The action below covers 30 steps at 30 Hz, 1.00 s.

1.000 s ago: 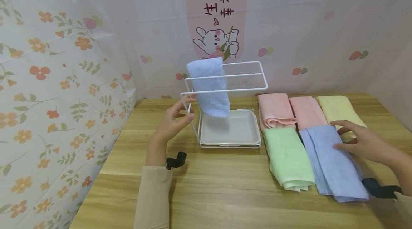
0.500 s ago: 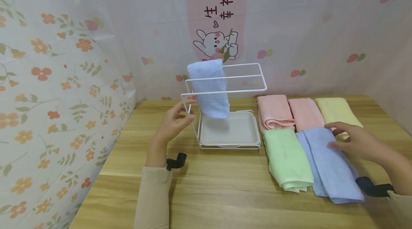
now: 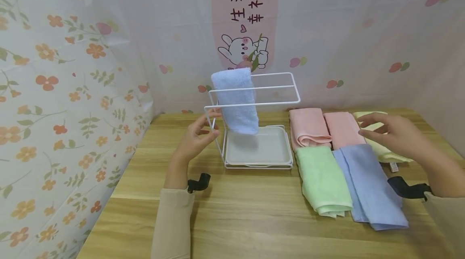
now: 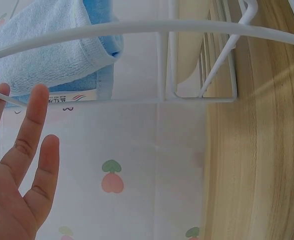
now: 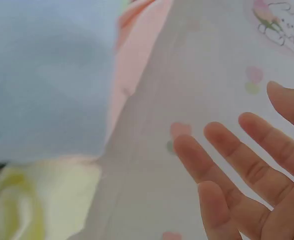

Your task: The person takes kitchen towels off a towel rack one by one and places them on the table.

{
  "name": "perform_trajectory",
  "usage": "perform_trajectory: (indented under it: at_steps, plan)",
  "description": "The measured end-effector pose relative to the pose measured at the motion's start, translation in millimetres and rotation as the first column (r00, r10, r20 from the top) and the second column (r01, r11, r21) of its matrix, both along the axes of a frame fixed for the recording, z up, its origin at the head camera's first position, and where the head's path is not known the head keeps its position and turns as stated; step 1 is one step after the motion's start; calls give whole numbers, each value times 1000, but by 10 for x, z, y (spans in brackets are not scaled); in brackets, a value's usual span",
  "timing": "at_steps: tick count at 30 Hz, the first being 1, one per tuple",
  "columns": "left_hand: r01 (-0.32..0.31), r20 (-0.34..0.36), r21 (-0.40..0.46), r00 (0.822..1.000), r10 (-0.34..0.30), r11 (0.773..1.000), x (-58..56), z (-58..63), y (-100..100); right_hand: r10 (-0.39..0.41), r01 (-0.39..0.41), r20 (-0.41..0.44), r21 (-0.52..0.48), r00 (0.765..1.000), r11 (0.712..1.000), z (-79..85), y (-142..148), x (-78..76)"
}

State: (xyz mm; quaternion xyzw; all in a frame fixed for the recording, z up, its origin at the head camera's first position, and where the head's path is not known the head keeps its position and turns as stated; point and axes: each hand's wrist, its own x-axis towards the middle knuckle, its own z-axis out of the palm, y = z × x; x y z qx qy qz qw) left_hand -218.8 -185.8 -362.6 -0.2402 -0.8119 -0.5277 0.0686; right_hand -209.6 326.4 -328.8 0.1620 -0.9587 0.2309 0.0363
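My left hand point(image 3: 196, 137) is at the left side of a white wire rack point(image 3: 254, 104), thumb and fingers on either side of its slanted upright. In the left wrist view its fingers point(image 4: 29, 117) look loosely extended, close to a thin rod. A light blue towel point(image 3: 236, 101) drapes over the rack's left end, a printed label showing from below. My right hand point(image 3: 396, 133) hovers with spread fingers over a folded yellow towel point(image 3: 386, 150), partly hiding it. Nothing is between the right fingers point(image 5: 226, 145). Just in front lies a folded blue towel point(image 3: 374, 186).
A pale tray point(image 3: 259, 146) sits in the rack's base. Two folded pink towels, one rolled at its edge point(image 3: 310, 125) and one flat point(image 3: 345, 129), lie right of it, with a green towel point(image 3: 323, 182) in front. A patterned curtain point(image 3: 174, 20) hangs behind the wooden table point(image 3: 232, 218).
My right hand has moved off the blue towel, away from me and slightly left, to over the yellow towel, whose front edge and tag now show. My left hand stays at the rack.
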Motion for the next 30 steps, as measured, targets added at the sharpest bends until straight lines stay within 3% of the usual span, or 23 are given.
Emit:
perform_trajectory:
  at_steps: [12, 22, 30]
  plan:
    - [-3, -2, 2, 1000, 3, 1000, 1, 16, 8, 9, -13, -29, -127, 1000, 992, 445, -549, -188]
    - [-4, 8, 8, 1000, 4, 1000, 11, 1, 8, -32, -12, -151, -286, 988, 958, 806, -1049, -221]
    - [5, -1, 25, 1000, -5, 1000, 10, -4, 25, 21, -88, -188, -355, 982, 931, 1047, -1432, -338]
